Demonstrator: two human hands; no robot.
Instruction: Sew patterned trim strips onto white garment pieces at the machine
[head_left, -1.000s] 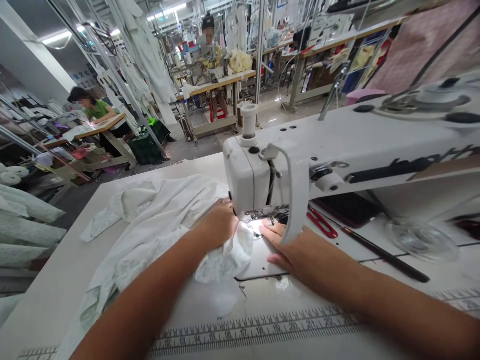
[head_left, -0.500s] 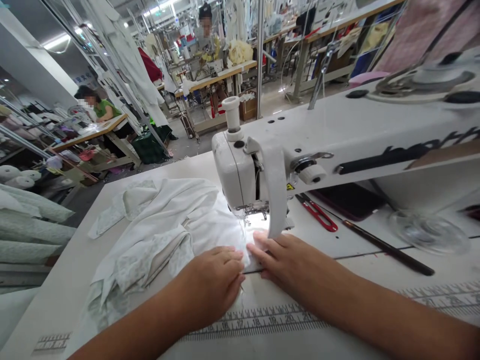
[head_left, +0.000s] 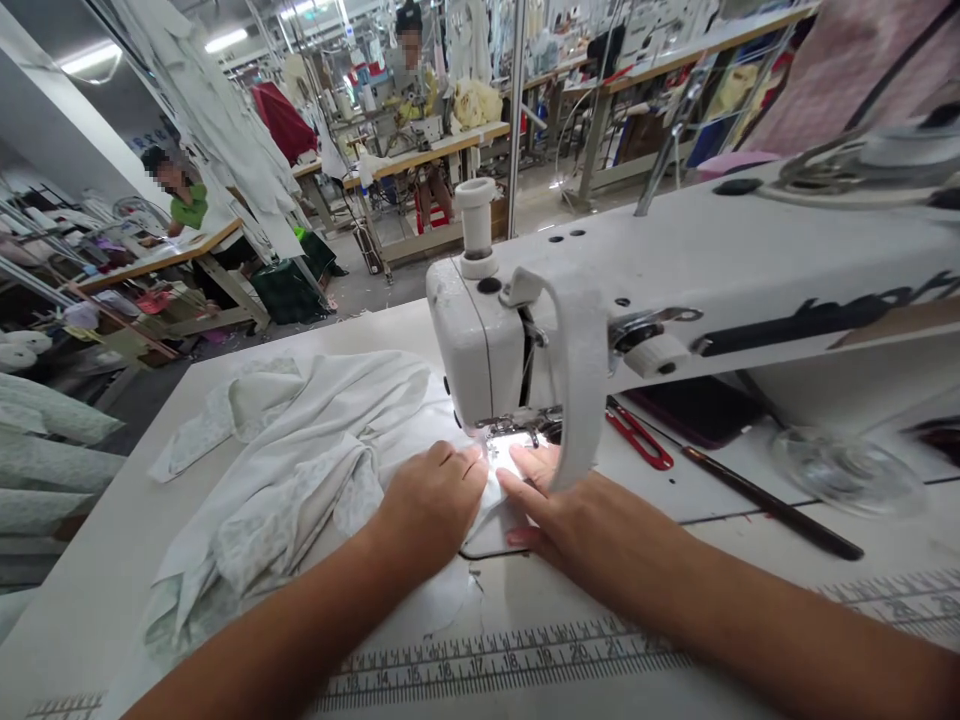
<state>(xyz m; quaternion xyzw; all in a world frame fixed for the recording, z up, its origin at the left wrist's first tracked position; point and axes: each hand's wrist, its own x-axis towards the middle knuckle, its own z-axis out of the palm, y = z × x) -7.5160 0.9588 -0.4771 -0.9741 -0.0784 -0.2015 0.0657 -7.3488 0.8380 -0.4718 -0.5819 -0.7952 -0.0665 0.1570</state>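
Observation:
A pale green and white garment (head_left: 315, 415) lies bunched on the table to the left of a white sewing machine (head_left: 469, 330). Its edge runs under the lit needle area (head_left: 510, 440). My left hand (head_left: 435, 500) is closed over the fabric just left of the needle, with the fingers curled and the fingertips partly hidden. On the machine bed in front of the needle, my right hand (head_left: 574, 510) rests with fingers stretched and apart, touching the cloth's edge. The machine's white front lever (head_left: 581, 380) covers part of that hand.
Red thread snips (head_left: 641, 437), a dark phone-like slab (head_left: 697, 410), a dark slim tool (head_left: 772, 500) and a clear round dish (head_left: 847, 470) lie right of the needle. A ruler strip (head_left: 510, 660) crosses the table front. Co-workers sit at tables behind.
My left hand has moved forward and up, closer to the needle, with its fingers curled more. My right hand has shifted slightly, staying by the needle. The view has moved a little.

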